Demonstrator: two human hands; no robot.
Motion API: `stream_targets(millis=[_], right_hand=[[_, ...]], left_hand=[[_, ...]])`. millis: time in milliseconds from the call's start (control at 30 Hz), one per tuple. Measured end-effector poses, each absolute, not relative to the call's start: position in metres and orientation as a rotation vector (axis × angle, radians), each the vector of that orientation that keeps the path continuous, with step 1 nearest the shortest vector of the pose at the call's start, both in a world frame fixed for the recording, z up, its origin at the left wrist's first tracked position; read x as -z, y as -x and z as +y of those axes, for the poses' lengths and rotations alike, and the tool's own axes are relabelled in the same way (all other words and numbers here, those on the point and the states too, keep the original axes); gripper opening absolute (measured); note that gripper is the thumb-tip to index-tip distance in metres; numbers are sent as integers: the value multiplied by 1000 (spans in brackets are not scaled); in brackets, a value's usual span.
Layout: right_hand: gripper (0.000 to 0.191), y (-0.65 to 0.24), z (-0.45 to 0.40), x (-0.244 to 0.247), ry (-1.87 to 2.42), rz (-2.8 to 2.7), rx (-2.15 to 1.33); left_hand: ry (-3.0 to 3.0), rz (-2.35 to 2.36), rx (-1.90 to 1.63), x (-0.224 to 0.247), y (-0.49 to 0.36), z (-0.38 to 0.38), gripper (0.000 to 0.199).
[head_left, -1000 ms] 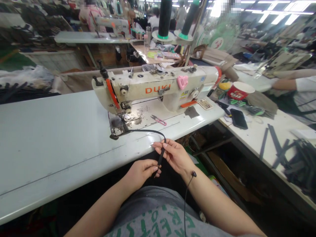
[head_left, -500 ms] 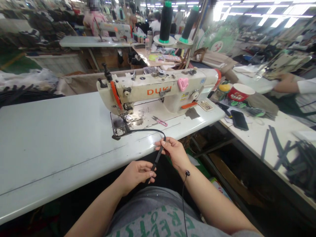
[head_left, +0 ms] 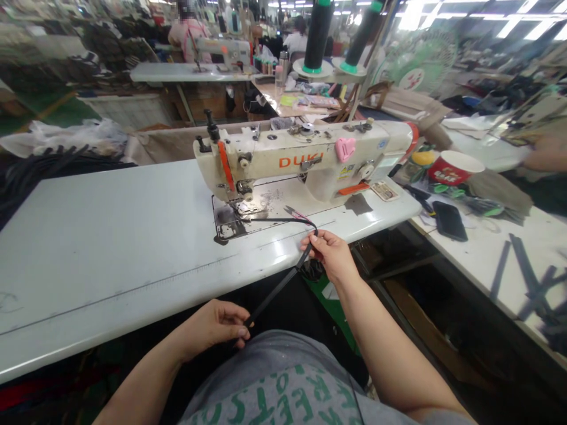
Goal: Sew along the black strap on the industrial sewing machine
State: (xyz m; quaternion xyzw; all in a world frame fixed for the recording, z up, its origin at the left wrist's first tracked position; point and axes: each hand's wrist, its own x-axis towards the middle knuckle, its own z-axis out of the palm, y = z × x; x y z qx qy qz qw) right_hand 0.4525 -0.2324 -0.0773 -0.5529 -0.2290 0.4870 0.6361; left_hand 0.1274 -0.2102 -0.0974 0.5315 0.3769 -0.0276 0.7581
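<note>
A long black strap (head_left: 277,289) runs from near the needle of the sewing machine (head_left: 305,156) across the table, bends at the front edge and slants down toward my lap. My right hand (head_left: 330,251) pinches it at the bend, just off the table's front edge. Lower and to the left, my left hand (head_left: 221,327) grips the strap close to my shirt. Between the hands the strap is stretched nearly straight. Pink-handled thread snips (head_left: 296,213) lie on the machine bed, partly behind the strap.
Right of the machine, a side table (head_left: 481,254) carries a phone (head_left: 449,221), a red and white tub (head_left: 456,168) and several dark strips (head_left: 527,271). Thread cones (head_left: 316,38) stand behind. Dark straps (head_left: 57,171) are heaped at the left. Another person's blurred arm shows at far right.
My left hand has moved down and left, drawing away from my right hand along the strap, so more strap shows between them. The whole view has shifted slightly.
</note>
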Motion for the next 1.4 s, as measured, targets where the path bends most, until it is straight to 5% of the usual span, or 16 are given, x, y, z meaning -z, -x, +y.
stream_targets(millis=[567,1400], right_hand=[[31,-468,-218,74,1222,-472,-1168],[30,-474,-214,75,1276,-439,-1178]], left_hand=[[-1082,932,105,110,-26,-210,44],[-1066,839,46,101,-14,-211,38]])
